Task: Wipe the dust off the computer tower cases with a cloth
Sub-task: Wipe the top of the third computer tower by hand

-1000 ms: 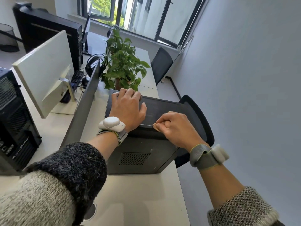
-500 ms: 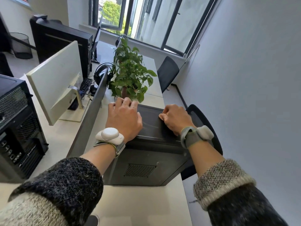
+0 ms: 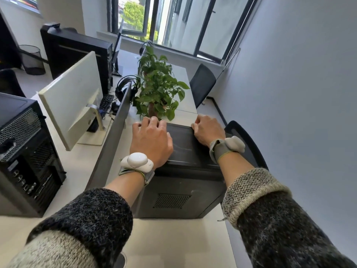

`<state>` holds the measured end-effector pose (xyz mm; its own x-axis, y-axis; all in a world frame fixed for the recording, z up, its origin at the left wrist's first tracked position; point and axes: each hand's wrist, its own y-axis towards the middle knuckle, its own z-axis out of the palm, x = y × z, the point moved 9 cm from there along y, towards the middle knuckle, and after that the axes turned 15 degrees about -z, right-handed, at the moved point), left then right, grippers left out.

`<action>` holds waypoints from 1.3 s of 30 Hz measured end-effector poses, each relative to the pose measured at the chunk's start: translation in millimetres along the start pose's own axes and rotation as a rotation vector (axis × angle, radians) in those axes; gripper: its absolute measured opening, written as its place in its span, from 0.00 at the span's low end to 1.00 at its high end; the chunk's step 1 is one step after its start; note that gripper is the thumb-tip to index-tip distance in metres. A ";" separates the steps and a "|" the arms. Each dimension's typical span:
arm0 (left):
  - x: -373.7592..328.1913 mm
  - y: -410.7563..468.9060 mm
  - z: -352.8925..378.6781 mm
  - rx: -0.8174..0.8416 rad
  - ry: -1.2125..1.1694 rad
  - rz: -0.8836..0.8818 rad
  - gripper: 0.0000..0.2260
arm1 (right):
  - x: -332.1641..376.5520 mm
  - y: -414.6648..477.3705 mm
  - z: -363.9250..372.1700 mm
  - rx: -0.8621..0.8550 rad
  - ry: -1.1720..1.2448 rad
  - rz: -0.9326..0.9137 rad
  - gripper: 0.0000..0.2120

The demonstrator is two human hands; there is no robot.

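Note:
A dark computer tower case stands on the white desk in front of me. My left hand rests palm down on the left of its top, the fingers reaching the far edge. My right hand sits at the far right corner of the top with its fingers curled. Only a small pale tip of the cloth shows at its fingertips; the hand hides the rest. A second black tower stands on the neighbouring desk at the left.
A grey divider panel runs along the tower's left side. A potted plant stands just behind the tower. A white monitor faces away at the left. A black chair and a grey wall are close on the right.
My right hand has slid along the tower's top from the near edge to the far right corner. The left hand has stayed on the top, and the view has tilted.

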<state>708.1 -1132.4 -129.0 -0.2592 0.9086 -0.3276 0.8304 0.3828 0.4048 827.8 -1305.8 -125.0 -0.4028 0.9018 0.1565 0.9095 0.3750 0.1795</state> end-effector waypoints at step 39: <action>4.1 4.1 8.5 0.052 0.082 -0.081 0.21 | 13.5 -16.4 -4.5 0.057 0.150 -0.145 0.06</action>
<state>714.7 -1128.5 -136.0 -0.3641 0.8866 -0.2851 0.8292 0.4480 0.3343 807.0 -1300.8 -121.5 -0.5368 0.7972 0.2764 0.8436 0.5139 0.1561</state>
